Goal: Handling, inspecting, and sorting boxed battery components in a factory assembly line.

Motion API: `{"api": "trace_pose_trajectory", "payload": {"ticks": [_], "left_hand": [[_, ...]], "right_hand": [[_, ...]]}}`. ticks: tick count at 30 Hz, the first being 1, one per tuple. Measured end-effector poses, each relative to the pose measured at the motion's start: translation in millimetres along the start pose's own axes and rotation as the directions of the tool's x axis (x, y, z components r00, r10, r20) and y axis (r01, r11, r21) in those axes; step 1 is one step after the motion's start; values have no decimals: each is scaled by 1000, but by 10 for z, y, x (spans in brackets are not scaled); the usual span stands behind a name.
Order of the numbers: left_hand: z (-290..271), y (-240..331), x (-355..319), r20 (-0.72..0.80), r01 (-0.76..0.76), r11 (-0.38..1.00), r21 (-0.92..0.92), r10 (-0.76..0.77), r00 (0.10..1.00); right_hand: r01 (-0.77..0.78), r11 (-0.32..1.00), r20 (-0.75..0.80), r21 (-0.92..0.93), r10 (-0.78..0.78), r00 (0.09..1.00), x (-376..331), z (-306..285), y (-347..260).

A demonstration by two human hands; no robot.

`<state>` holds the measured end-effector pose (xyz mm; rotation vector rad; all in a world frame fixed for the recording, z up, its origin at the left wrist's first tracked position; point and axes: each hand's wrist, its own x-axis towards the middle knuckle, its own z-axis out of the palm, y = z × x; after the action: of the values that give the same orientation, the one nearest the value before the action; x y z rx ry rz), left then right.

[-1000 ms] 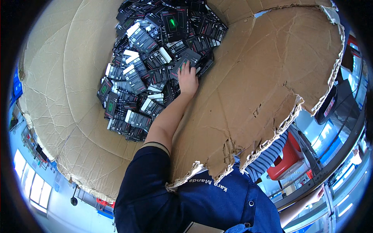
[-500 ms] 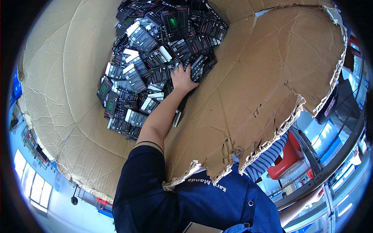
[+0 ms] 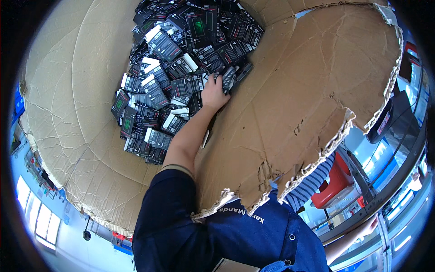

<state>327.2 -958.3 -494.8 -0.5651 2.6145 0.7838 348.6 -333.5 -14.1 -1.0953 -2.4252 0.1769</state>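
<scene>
Deep inside a large cardboard bin (image 3: 290, 90), my left hand (image 3: 215, 94) is closed around several small black boxes (image 3: 232, 77) at the right side of a pile. These boxes are tilted and slightly blurred, and my fingertips are partly hidden among them. The pile is made of flat black boxes (image 3: 164, 46) with white print, some with white end flaps and some with a green picture. Outside the bin, at the right, my right hand (image 3: 370, 226) is beside a metal rail (image 3: 385, 247). Its fingers are too small to make out.
The bin's torn, jagged edge (image 3: 317, 165) runs between my body and the pile. Beyond it on the right are striped cloth (image 3: 310, 183), a red seat-like object (image 3: 333, 181) and a dark curved frame (image 3: 376, 199). Windows (image 3: 38, 220) show at lower left.
My left fingers have closed around boxes at the pile's right side, and these boxes have shifted and tilted up. My right hand has stayed about where it was.
</scene>
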Motion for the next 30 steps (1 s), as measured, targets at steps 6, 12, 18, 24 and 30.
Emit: {"api": "trace_pose_trajectory", "payload": {"ticks": [6, 12, 18, 24, 30], "left_hand": [[-120, -539, 281, -60, -81, 924, -373, 63, 996], [-290, -695, 591, 17, -146, 921, -362, 163, 986], [-256, -926, 605, 25, -85, 957, -277, 96, 995], [-233, -964, 754, 48, -92, 989, 118, 87, 995], [-457, -699, 873, 344, 71, 989, 128, -111, 932]], "right_hand": [[-15, 999, 34, 41, 13, 999, 33, -24, 19], [15, 1000, 30, -9, -14, 999, 37, -21, 56], [-44, 998, 6, -34, 45, 999, -175, 16, -261], [7, 1000, 25, -14, -6, 1000, -23, 0, -49], [52, 998, 13, -46, -52, 999, 19, -9, -8]]}}
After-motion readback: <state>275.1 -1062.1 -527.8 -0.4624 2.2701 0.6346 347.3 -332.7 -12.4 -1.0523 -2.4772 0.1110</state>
